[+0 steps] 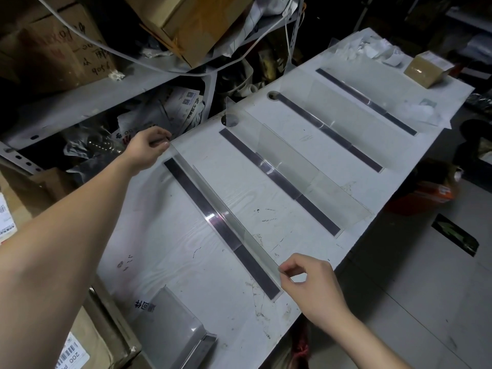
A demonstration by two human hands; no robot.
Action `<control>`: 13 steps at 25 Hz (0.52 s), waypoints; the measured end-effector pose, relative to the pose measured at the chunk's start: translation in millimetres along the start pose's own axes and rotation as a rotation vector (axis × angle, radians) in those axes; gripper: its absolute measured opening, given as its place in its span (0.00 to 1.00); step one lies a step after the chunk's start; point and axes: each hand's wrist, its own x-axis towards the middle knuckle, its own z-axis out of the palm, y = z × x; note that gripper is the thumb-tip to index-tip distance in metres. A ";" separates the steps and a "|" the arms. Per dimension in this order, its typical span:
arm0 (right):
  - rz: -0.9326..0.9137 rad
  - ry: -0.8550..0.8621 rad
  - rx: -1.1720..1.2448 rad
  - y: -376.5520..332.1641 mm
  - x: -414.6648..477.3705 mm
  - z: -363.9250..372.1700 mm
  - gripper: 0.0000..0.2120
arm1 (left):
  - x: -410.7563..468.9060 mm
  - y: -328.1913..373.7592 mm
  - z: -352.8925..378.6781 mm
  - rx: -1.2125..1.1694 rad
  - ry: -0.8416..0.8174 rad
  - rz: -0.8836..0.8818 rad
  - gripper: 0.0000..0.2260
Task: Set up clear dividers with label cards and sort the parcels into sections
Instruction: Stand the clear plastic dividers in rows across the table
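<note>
A clear divider stands upright on its dark base strip across the white table. My left hand pinches its far top corner. My right hand pinches its near top corner. Three more clear dividers stand to the right on dark strips: one, one and one. A small tan parcel lies at the table's far right corner. Clear plastic card holders lie stacked near the front left edge.
Metal shelving at the left holds cardboard boxes, loose papers and plastic bags. White cables hang over the shelf. More boxes stand under the table's left end. Crumpled white wrapping lies at the table's far end. Grey floor is at the right.
</note>
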 end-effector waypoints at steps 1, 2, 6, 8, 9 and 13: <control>0.001 0.001 -0.001 0.3 0.5 -0.1 0.08 | -1.4 2.3 0.0 0.002 -0.008 0.005 0.12; 0.001 0.003 0.000 0.7 0.9 -0.6 0.08 | -2.0 4.3 0.3 0.008 -0.018 0.013 0.14; -0.008 -0.014 0.007 1.8 0.5 -0.6 0.08 | -7.9 14.0 -3.0 0.033 -0.054 0.023 0.18; -0.015 -0.016 0.008 1.8 0.4 -0.4 0.08 | -12.8 18.0 -5.9 0.037 -0.054 0.009 0.19; -0.018 -0.018 0.007 1.6 -0.1 -0.6 0.07 | -15.9 20.2 -7.3 0.043 -0.048 -0.002 0.19; -0.036 -0.031 0.015 0.5 -3.1 -3.2 0.06 | -24.1 17.7 -11.1 0.088 -0.055 0.004 0.23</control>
